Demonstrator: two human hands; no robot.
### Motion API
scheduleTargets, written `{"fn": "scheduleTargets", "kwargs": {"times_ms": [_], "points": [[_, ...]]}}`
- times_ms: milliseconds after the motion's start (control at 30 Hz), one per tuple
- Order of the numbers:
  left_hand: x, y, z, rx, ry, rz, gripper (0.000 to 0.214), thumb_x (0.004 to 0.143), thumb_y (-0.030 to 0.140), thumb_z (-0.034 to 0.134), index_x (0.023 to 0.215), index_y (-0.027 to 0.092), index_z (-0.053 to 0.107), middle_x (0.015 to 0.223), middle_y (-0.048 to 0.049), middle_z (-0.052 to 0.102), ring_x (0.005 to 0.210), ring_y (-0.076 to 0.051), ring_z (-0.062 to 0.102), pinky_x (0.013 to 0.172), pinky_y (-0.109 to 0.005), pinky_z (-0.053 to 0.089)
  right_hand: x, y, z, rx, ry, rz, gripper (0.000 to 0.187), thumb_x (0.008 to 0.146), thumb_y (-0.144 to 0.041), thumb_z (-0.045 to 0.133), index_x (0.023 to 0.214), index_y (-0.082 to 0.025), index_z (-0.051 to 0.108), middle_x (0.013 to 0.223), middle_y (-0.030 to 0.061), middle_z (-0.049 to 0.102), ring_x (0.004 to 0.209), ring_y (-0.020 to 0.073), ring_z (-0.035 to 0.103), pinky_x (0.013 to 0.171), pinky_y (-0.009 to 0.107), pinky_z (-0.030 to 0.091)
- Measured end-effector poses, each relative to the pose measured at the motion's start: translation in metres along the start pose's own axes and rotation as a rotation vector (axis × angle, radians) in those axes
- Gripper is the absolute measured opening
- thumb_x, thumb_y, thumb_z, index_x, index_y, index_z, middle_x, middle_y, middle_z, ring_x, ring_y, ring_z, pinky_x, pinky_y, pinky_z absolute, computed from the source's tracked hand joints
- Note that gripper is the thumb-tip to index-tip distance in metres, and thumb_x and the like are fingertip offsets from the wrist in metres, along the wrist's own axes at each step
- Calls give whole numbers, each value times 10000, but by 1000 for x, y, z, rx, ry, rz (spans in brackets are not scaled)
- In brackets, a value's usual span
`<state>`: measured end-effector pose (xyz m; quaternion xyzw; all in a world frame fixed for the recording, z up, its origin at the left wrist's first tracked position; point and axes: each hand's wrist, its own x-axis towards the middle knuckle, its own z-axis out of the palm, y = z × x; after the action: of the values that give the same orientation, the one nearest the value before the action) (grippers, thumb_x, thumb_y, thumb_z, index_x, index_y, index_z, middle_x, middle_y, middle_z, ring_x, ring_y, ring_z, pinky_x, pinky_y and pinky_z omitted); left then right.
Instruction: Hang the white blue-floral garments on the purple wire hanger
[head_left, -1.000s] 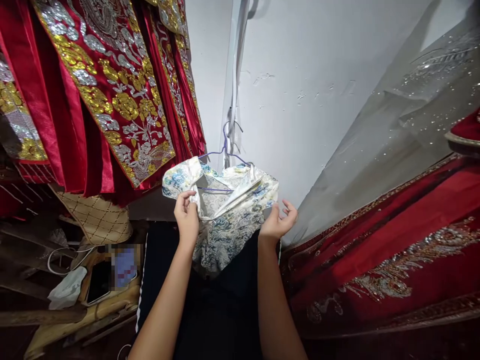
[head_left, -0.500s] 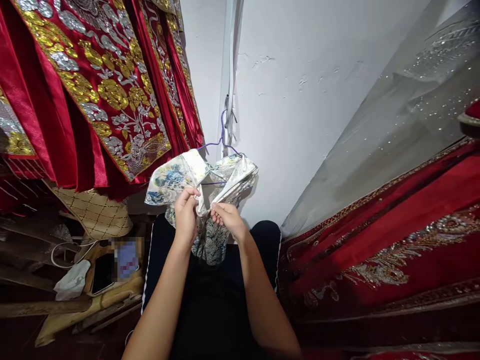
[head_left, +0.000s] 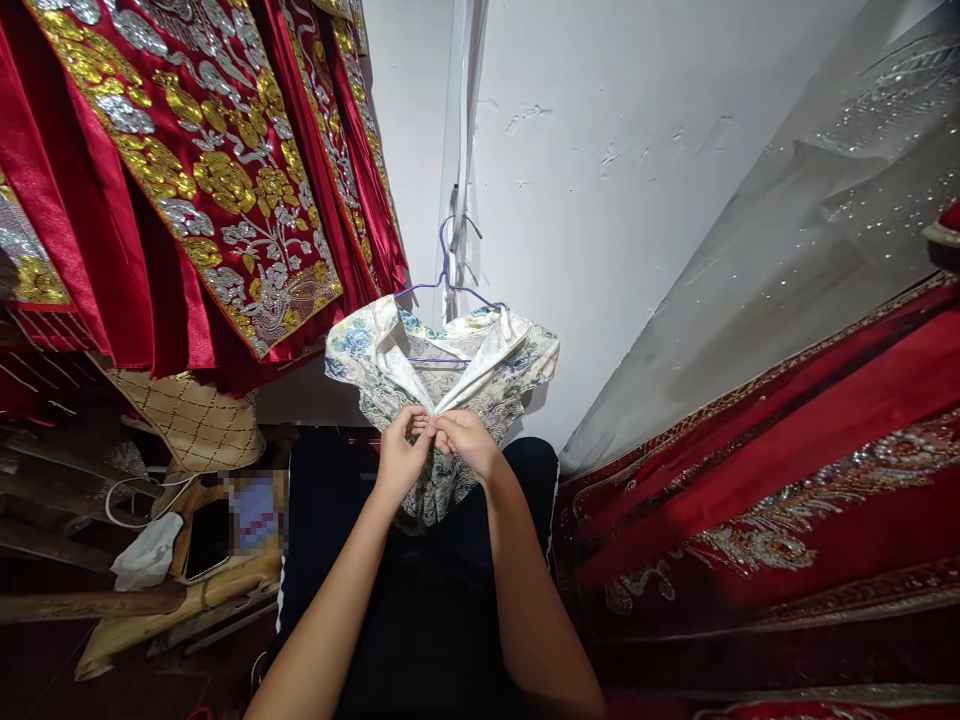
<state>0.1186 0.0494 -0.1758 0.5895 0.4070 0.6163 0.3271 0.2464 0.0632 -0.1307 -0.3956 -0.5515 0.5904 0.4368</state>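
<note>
A short-sleeved floral garment (head_left: 517,365), cream with blue and dark patterning, hangs on a purple wire hanger (head_left: 444,262) before the white wall. Its neckline forms a V, with pale inner edges meeting low at the front. There my left hand (head_left: 405,445) pinches one edge of the garment. My right hand (head_left: 463,440) pinches the other edge, and the fingertips of both hands touch or nearly touch. Whatever lies between the fingertips is too small to make out. Below my hands the lower part of the garment bunches over my lap.
Red gowns with gold and silver embroidery (head_left: 225,180) hang at the left. A red beaded gown (head_left: 787,500) and a sheer sparkly cover (head_left: 847,200) fill the right. A phone (head_left: 208,540) and a crumpled white bag (head_left: 148,553) lie on a wooden stool (head_left: 225,583) at lower left.
My hands have come together, drawing the two neckline edges to one point. The garment now spreads wider and more evenly on the hanger, its right sleeve opened out.
</note>
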Motion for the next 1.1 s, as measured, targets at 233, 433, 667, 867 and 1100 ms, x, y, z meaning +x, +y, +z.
{"fn": "scheduleTargets", "kwargs": {"times_ms": [233, 433, 667, 867, 1100], "points": [[6, 2, -2, 195, -34, -5, 41, 834, 233, 624, 807, 207, 606, 753, -24, 619, 724, -189, 606, 669, -298, 478, 39, -74, -3, 101, 227, -231, 220, 768, -356, 662, 676, -157, 651, 491, -39, 519, 400, 59, 343, 413, 233, 226], [12, -1, -8, 249, -130, -22, 35, 796, 181, 609, 774, 203, 592, 652, 11, 568, 593, -163, 559, 575, -268, 440, 56, -120, 2, 122, 315, -409, 194, 792, -277, 576, 635, -165, 599, 431, -46, 476, 390, 61, 366, 410, 210, 226], [64, 80, -15, 223, -7, 320, 392, 933, 219, 539, 1325, 241, 539, 1072, -80, 686, 971, -196, 660, 866, -340, 520, 38, -101, 0, 35, 192, -451, 195, 828, -283, 552, 673, -178, 609, 464, -42, 505, 408, 67, 399, 439, 202, 275], [116, 122, -16, 430, -144, 467, 122, 906, 199, 580, 930, 179, 697, 823, -27, 714, 755, -165, 656, 716, -276, 490, 39, -91, 1, -58, 232, -489, 207, 859, -326, 558, 727, -186, 635, 491, -45, 484, 438, 86, 387, 468, 233, 273], [104, 109, -25, 473, -67, 492, 90, 907, 209, 598, 912, 177, 682, 839, -26, 719, 751, -161, 655, 736, -273, 472, 48, -63, 9, -161, 344, -418, 230, 836, -367, 586, 690, -191, 612, 523, -45, 414, 470, 99, 301, 478, 268, 199]]}}
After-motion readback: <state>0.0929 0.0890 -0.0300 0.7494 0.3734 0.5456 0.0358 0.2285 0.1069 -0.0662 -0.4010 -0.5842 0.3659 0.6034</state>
